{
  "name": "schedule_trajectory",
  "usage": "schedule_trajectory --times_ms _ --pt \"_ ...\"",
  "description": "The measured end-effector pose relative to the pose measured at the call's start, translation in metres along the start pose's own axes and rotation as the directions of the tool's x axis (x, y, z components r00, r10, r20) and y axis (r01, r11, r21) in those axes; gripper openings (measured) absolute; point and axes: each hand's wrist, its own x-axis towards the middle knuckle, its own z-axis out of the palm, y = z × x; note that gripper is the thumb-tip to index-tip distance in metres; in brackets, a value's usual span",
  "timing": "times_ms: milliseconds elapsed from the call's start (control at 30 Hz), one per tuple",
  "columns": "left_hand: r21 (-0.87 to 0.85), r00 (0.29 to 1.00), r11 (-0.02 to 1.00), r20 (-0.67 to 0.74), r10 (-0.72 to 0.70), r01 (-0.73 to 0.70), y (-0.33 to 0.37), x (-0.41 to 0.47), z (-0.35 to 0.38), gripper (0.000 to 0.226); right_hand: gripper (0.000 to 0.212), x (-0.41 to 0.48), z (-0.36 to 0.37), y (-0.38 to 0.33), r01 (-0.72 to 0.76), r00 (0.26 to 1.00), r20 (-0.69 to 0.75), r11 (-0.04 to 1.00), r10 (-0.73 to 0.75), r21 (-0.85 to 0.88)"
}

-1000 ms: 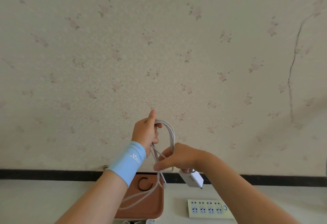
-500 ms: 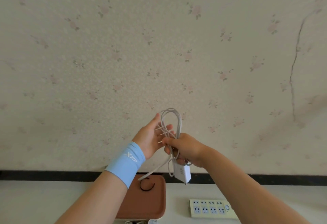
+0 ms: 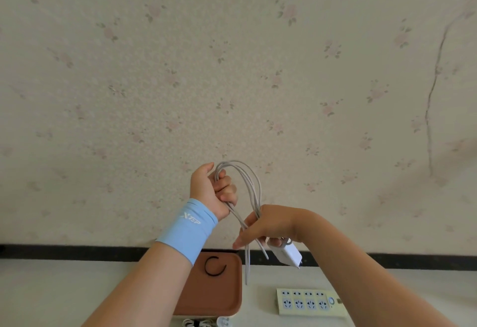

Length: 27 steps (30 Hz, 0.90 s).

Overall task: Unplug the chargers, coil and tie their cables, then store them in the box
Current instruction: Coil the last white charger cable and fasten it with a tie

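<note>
Several loops of cable (image 3: 249, 176) arch between the curled fingers of the left hand (image 3: 211, 189), gripping one side, and the right hand (image 3: 268, 226), apparently pinching the other with the charger (image 3: 287, 253) below its fingers; the loose tail (image 3: 247, 264) should be gathered evenly before tying.

The cable (image 3: 254, 187) is sheathed in smooth, matt pale-grey plastic, and the charger block (image 3: 289, 253) is cased in glossy white plastic. At the cable's eight o'clock a wristband (image 3: 189, 226) of smooth stretch cloth is worn; matt, finely grained wallpaper (image 3: 232, 68) is seen at twelve o'clock.
</note>
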Motion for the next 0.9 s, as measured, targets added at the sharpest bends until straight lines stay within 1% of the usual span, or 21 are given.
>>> schedule_trajectory --times_ms 67,133,233,300,367,467,533,567,633,667,733,800,833,900 --pt "0.023 1.000 0.999 0.005 0.026 -0.026 0.005 -0.002 0.001 0.041 0.029 0.002 0.001 -0.001 -0.006 1.000 -0.029 0.999 0.004 -0.054" --pt "0.016 0.999 0.999 -0.001 0.044 -0.044 0.010 -0.004 0.001 0.042 0.029 0.003 0.005 -0.002 0.022 0.999 -0.028 0.996 -0.024 -0.085" --pt "-0.050 0.998 0.997 -0.007 0.055 -0.055 0.015 -0.003 -0.002 0.043 0.030 0.006 0.013 -0.005 0.075 0.997 -0.012 0.996 -0.075 -0.053" --pt "-0.115 0.997 0.991 -0.015 0.073 -0.074 0.016 -0.002 -0.005 0.046 0.042 0.007 0.016 -0.007 0.093 0.996 0.018 0.995 -0.092 -0.032" --pt "-0.171 0.994 0.980 -0.039 0.098 -0.103 0.016 -0.001 -0.007 0.049 0.043 0.008 0.016 -0.008 0.099 0.995 0.022 0.995 -0.099 -0.031" --pt "-0.196 0.985 0.967 -0.097 0.146 -0.163 0.019 0.002 -0.011 0.054 0.051 0.008 0.015 -0.010 0.110 0.992 -0.050 0.990 -0.115 -0.091" --pt "-0.188 0.979 0.965 -0.124 0.161 -0.182 0.021 0.003 -0.012 0.057 0.047 0.012 0.016 -0.009 0.111 0.987 -0.100 0.987 -0.123 -0.118" --pt "-0.190 0.978 0.964 -0.129 0.162 -0.184 0.021 0.004 -0.013 0.057 0.040 0.012 0.018 -0.010 0.110 0.989 -0.090 0.989 -0.119 -0.095" --pt "-0.199 0.979 0.963 -0.130 0.159 -0.183 0.022 0.004 -0.014 0.056 0.023 0.013 0.021 -0.012 0.097 0.995 -0.005 0.995 -0.097 -0.009" --pt "-0.206 0.979 0.962 -0.128 0.157 -0.181 0.023 0.004 -0.014 0.054 0.026 0.011 0.021 -0.013 0.098 0.995 0.030 0.995 -0.098 0.016" --pt "-0.215 0.979 0.959 -0.128 0.159 -0.184 0.023 0.004 -0.016 0.049 0.035 0.008 0.017 -0.012 0.123 0.991 0.057 0.992 -0.123 0.006" --pt "-0.178 0.974 0.964 -0.146 0.174 -0.198 0.023 0.005 -0.016 0.043 0.033 0.005 0.013 -0.008 0.156 0.987 0.038 0.988 -0.156 -0.006" --pt "-0.130 0.971 0.971 -0.161 0.179 -0.201 0.023 0.007 -0.016 0.041 0.030 0.006 0.011 -0.005 0.174 0.985 0.009 0.985 -0.174 0.015" --pt "0.007 0.962 0.981 -0.195 0.192 -0.194 0.024 0.011 -0.017 0.036 0.023 0.008 0.009 0.004 0.211 0.977 -0.062 0.971 -0.205 0.114"
